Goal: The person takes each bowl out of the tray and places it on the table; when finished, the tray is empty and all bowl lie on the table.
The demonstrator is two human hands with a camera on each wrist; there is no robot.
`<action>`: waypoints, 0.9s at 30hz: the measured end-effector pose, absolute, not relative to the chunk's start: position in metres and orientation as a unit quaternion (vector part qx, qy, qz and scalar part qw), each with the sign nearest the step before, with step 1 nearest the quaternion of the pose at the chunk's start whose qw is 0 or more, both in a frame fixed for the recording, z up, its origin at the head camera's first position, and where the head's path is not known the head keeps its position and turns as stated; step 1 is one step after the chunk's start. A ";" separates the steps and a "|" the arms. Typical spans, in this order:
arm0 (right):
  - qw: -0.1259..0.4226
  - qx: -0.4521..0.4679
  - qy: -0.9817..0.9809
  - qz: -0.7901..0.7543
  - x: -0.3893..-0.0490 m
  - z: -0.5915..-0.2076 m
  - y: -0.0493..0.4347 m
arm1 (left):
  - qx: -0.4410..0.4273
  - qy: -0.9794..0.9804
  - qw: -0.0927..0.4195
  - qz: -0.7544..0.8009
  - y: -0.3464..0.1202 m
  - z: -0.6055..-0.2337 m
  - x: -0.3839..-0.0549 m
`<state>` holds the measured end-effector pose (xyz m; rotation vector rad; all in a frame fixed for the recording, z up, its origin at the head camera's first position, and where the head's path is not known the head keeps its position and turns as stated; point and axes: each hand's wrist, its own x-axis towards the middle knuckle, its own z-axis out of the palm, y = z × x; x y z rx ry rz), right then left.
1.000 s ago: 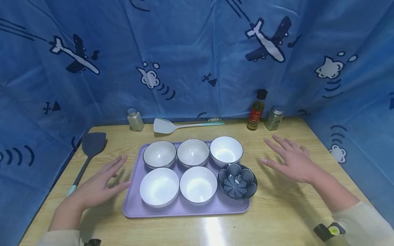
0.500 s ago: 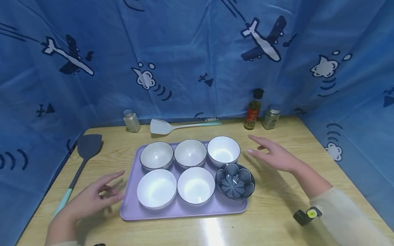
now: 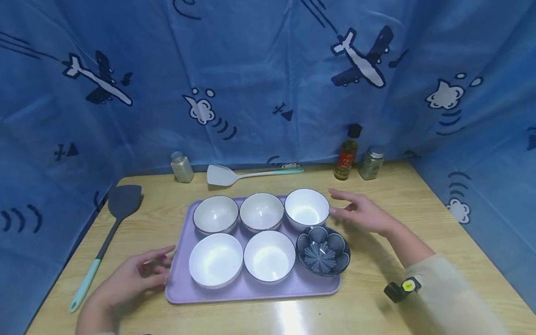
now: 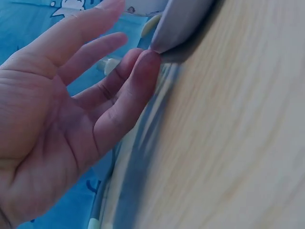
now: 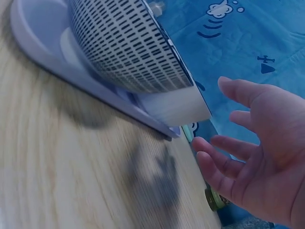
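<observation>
Tray (image 3: 179, 279), lilac and rectangular with rounded corners, stood on the tabletop (image 3: 234, 321) between its left and right edges, forward of the back edge. It bore two rows of three: five white-lined bowls (image 3: 269, 256) and, at front right, one dark blue petal-patterned bowl (image 3: 323, 251). The left hand (image 3: 140, 277), fingers relaxed and gripping nothing, was at the tray's left rim; one fingertip appeared to meet it, though contact could not be confirmed. The right hand (image 3: 362, 214), likewise relaxed and free of any load, was just beside the back right white-lined bowl (image 3: 307, 208), with a gap showing in the right wrist view.

Assessment: the tray was judged stiff and light in itself, probably smooth plastic. The bowls, apparently glazed ceramic, were judged fragile, the bulk of the weight, and liable to slide or knock together under tilt. Recommended hold: the middles of both short sides, fingers beneath the rim, thumbs above, tray level. The right side warranted care, as bowls crowded that rim and left little thumb room.
</observation>
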<state>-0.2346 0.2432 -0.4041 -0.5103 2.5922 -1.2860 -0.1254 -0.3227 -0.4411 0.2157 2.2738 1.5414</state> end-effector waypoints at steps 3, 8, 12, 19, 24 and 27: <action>0.116 -0.173 0.860 -0.466 -0.239 -0.408 0.237 | 0.059 0.815 0.200 0.541 -0.324 -0.445 -0.125; 0.134 -0.175 0.833 -0.508 -0.242 -0.416 0.228 | 0.056 0.821 0.187 0.537 -0.323 -0.450 -0.126; 0.148 -0.163 0.823 -0.523 -0.241 -0.422 0.226 | 0.054 0.812 0.188 0.549 -0.323 -0.455 -0.128; 0.145 -0.144 0.812 -0.547 -0.236 -0.431 0.226 | 0.044 0.821 0.199 0.534 -0.325 -0.461 -0.132; 0.141 -0.128 0.802 -0.567 -0.235 -0.435 0.224 | 0.005 0.829 0.209 0.518 -0.323 -0.459 -0.131; 0.150 -0.113 0.793 -0.579 -0.236 -0.436 0.224 | 0.010 0.831 0.210 0.516 -0.322 -0.459 -0.131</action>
